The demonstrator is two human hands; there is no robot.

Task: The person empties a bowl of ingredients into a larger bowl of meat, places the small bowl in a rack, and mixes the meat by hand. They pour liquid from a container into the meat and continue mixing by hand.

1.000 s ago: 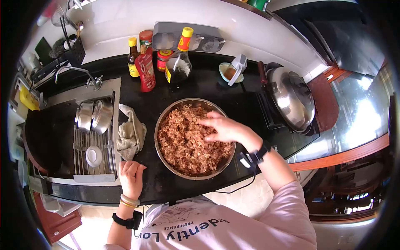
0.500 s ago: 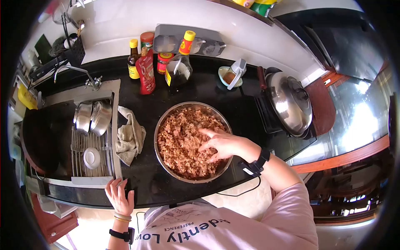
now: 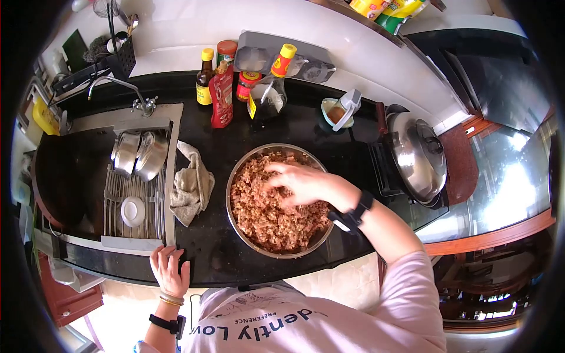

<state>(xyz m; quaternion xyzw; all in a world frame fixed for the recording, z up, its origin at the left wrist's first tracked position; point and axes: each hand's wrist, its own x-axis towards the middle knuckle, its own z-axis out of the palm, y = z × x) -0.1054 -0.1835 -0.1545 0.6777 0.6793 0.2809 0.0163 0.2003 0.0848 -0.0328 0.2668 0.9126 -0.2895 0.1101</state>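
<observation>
A wide steel bowl [image 3: 232, 220] on the black counter is full of minced meat filling [image 3: 276, 226], reddish-brown and crumbly. My right hand [image 3: 299, 183] is over the upper middle of it, fingers spread and bent down, their tips touching or just in the mince and slightly blurred. No clump shows in its grasp. At the counter's front edge, by the sink corner, my left hand [image 3: 169, 272] lies with its fingers stretched out and apart, holding nothing. Dark bands circle both wrists.
Left of the bowl are a crumpled cloth [image 3: 192, 187] and a sink with a drying rack [image 3: 147, 215] and steel pots [image 3: 150, 156]. Sauce bottles [image 3: 222, 97] stand behind. A small bowl [image 3: 336, 116] sits at back right, near a lidded wok [image 3: 415, 156].
My right hand has moved up and left across the mince, away from the bowl's right side. The view has shifted slightly; my left hand stays at the counter edge.
</observation>
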